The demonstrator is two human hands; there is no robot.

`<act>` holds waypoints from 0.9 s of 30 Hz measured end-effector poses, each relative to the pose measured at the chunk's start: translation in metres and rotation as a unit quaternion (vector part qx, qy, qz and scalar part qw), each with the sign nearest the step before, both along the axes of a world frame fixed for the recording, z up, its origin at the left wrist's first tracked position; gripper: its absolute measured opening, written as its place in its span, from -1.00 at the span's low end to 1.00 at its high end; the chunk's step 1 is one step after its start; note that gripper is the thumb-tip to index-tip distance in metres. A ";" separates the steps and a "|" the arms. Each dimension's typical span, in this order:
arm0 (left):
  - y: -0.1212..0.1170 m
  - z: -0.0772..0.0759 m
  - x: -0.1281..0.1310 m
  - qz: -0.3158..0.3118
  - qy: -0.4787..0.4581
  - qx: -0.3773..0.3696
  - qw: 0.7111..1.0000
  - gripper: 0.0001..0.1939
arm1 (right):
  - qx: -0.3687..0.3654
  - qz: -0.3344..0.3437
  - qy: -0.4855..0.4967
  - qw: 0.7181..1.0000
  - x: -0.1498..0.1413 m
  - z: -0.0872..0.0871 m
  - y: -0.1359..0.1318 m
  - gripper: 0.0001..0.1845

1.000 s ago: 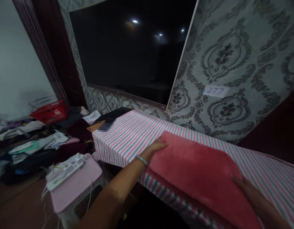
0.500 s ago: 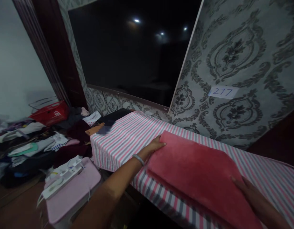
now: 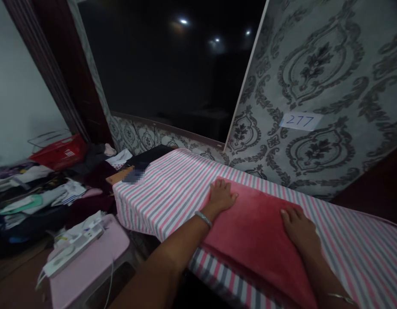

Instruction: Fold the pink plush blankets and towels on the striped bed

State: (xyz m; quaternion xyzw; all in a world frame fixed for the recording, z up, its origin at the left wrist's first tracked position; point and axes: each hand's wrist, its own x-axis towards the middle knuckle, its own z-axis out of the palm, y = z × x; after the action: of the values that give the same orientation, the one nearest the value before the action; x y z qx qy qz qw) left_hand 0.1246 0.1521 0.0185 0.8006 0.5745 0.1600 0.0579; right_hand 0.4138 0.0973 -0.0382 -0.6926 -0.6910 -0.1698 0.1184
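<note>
A folded piece of plush red fabric [image 3: 253, 231] lies flat on a pink, grey and white striped cloth [image 3: 172, 184] that covers a long table. My left hand [image 3: 222, 195] rests palm down on the fabric's far left corner, fingers spread, a bracelet at the wrist. Along the right edge, my right hand [image 3: 300, 225] presses flat with its fingers stretched forward. Neither hand grips the fabric; both only touch its top. The near right part of the fabric runs out of view at the bottom.
A large dark television [image 3: 172, 68] hangs on the patterned wall behind the table. At the left, a power strip [image 3: 74, 249] sits on a pink-topped stool [image 3: 85, 274]. Piled clothes [image 3: 40, 201] and a red basket [image 3: 61, 150] lie beyond. Dark items [image 3: 137, 171] rest at the table's far left end.
My left hand has moved from the fabric's left edge onto its top. My right hand has shifted forward and left along the right edge. The fabric's right side now looks narrower.
</note>
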 end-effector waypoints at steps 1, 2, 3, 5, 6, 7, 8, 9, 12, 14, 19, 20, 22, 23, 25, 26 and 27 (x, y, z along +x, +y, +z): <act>0.001 -0.006 -0.003 0.000 0.001 0.007 1.000 -0.33 | -0.016 -0.003 -0.012 1.000 -0.001 -0.003 -0.004 -0.46; 0.003 -0.011 -0.005 -0.001 0.001 0.009 1.000 -0.33 | -0.031 -0.006 -0.019 0.999 -0.002 -0.004 -0.007 -0.46; 0.005 -0.014 -0.007 -0.002 0.000 0.007 1.000 -0.34 | -0.040 -0.012 -0.017 0.999 -0.003 -0.005 -0.010 -0.45; 0.009 -0.015 -0.009 -0.006 -0.007 0.001 1.000 -0.35 | -0.034 -0.031 0.024 0.999 -0.005 -0.005 -0.012 -0.44; 0.011 -0.015 -0.010 -0.008 -0.010 -0.003 1.000 -0.35 | -0.023 -0.048 0.054 0.997 -0.007 -0.004 -0.013 -0.43; 0.013 -0.014 -0.010 -0.009 -0.013 -0.007 1.000 -0.35 | -0.012 -0.067 0.085 0.994 -0.009 -0.003 -0.013 -0.42; 0.014 -0.013 -0.010 -0.010 -0.013 -0.011 1.000 -0.36 | -0.004 -0.085 0.111 0.990 -0.011 -0.002 -0.013 -0.40; 0.015 -0.012 -0.011 -0.012 -0.011 -0.013 1.000 -0.36 | -0.001 -0.100 0.132 0.986 -0.014 -0.001 -0.013 -0.39; 0.015 -0.009 -0.010 -0.012 0.000 -0.015 1.000 -0.38 | -0.008 -0.122 0.173 0.977 -0.021 0.006 -0.016 -0.39; 0.016 -0.007 -0.010 -0.014 0.000 -0.012 1.000 -0.38 | -0.007 -0.130 0.194 0.972 -0.024 0.012 -0.018 -0.40; 0.018 -0.005 -0.009 -0.022 -0.007 -0.002 1.000 -0.38 | 0.010 -0.128 0.235 0.963 -0.028 0.020 -0.021 -0.40; 0.019 -0.004 -0.009 -0.023 -0.008 -0.003 1.000 -0.38 | 0.014 -0.127 0.241 0.962 -0.028 0.019 -0.020 -0.41; 0.021 -0.004 -0.009 -0.024 -0.006 -0.003 1.000 -0.38 | 0.022 -0.126 0.252 0.959 -0.028 0.019 -0.019 -0.43; 0.022 -0.004 -0.009 -0.026 -0.004 -0.001 1.000 -0.38 | 0.023 -0.126 0.259 0.957 -0.027 0.019 -0.019 -0.44; 0.023 -0.004 -0.009 -0.029 0.001 0.004 1.000 -0.38 | 0.019 -0.125 0.272 0.954 -0.027 0.019 -0.017 -0.44; 0.024 -0.004 -0.010 -0.031 0.005 0.007 0.999 -0.38 | 0.016 -0.128 0.280 0.951 -0.027 0.020 -0.017 -0.45; 0.024 -0.004 -0.010 -0.032 0.009 0.009 0.999 -0.38 | 0.015 -0.131 0.289 0.948 -0.028 0.021 -0.017 -0.45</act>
State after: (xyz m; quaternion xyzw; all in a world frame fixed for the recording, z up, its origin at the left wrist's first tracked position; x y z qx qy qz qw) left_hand 0.1146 0.1765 0.0143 0.8203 0.5479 0.1561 0.0501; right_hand 0.3859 0.0804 -0.0170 -0.7945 -0.5278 0.0131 0.3000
